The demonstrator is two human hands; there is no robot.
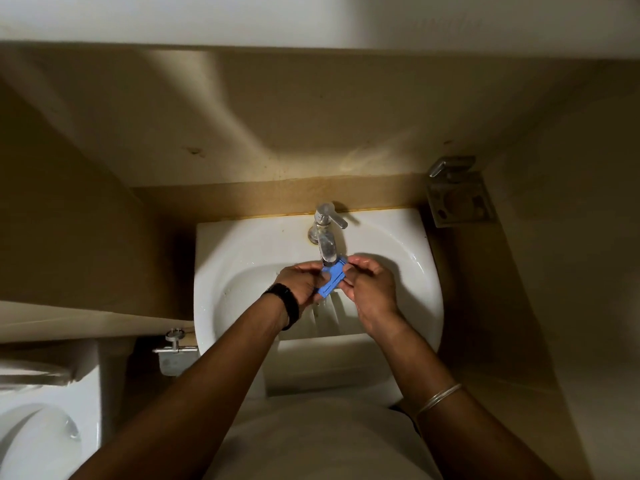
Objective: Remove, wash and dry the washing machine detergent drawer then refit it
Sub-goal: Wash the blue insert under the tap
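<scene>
A small blue plastic insert point(331, 278) of the detergent drawer is held over the white sink point(408, 268), right under the spout of the chrome tap point(325, 233). My left hand point(301, 285) grips its lower left end, and my right hand point(369, 289) pinches its upper right end. The white drawer body point(329, 318) lies in the basin below my hands, its ribbed compartments facing up. My hands look wet; I cannot tell whether water is running.
A white toilet point(41, 427) stands at the lower left, with a chrome wall valve point(175, 344) beside the sink. A metal soap holder point(457, 195) hangs on the beige wall at the upper right. Walls close in on both sides of the sink.
</scene>
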